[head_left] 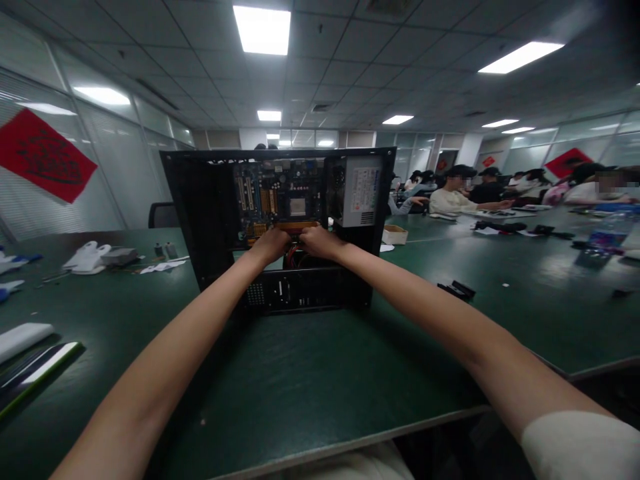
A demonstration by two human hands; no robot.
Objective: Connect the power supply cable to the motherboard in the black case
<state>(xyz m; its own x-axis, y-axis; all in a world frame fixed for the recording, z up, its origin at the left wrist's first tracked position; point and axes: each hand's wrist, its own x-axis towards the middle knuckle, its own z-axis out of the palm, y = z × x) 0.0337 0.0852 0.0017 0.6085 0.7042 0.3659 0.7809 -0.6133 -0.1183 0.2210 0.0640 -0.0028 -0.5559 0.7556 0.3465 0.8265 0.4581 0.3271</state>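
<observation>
Bright square panels [261,30] light the ceiling of a large room with glass partitions, where a red paper diamond [47,155] hangs at the left and several people [456,193] sit at the far right. On the dark green tabletop [300,373] an open black computer case [325,287] stands upright in front of the wearer, its inside facing them. A motherboard [280,187] fills its upper middle, with a pale square chip [298,206] on it, and a silver power supply [361,190] sits at its upper right. The left hand [273,245] and the right hand [320,241] are side by side at the motherboard's lower edge, fingers curled in by an orange strip [300,227]; whether either has hold of it cannot be told. Reddish cables [300,258] hang just below the hands. A small open box [395,234] stands behind the case to the right, black pieces [457,289] lie nearer, and a white plastic bag [87,257] rests at the left.
</observation>
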